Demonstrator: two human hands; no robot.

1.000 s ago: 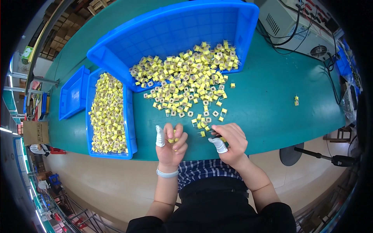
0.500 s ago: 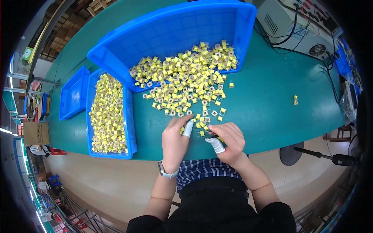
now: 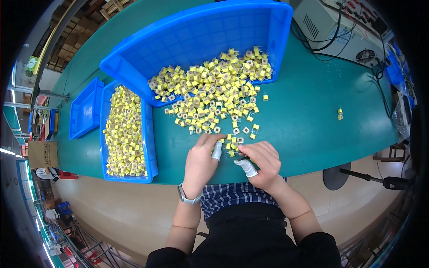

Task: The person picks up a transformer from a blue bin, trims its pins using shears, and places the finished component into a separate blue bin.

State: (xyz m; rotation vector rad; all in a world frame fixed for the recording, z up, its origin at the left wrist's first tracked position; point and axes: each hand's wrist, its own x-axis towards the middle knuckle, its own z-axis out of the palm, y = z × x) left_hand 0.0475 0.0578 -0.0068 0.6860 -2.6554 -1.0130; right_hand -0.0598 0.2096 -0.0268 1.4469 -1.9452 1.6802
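Small yellow-wrapped transformers with metal pins lie in a loose pile [image 3: 210,102] that spills onto the green table. A few separate transformers [image 3: 232,145] sit between my hands. My left hand [image 3: 201,156], its thumb in a white cover, is closed at the left of this cluster, with a bit of yellow at its fingertips. On the other side my right hand [image 3: 263,163] is pinched, its thumb also covered in white. Something dark and a sliver of yellow show between its fingers; what it grips is mostly hidden. A pale watch is on my left wrist.
A large blue bin [image 3: 201,33] lies tipped toward me behind the pile. At left, a blue tray [image 3: 149,165] is filled with transformers, beside another blue tray [image 3: 85,109]. Two transformers [image 3: 340,114] lie far right, below a bench instrument [image 3: 330,38] with trailing black cables.
My left hand has shifted slightly down, and yellow no longer shows plainly behind its thumb. My right hand has moved a touch to the left. The cluster between them is slightly rearranged.
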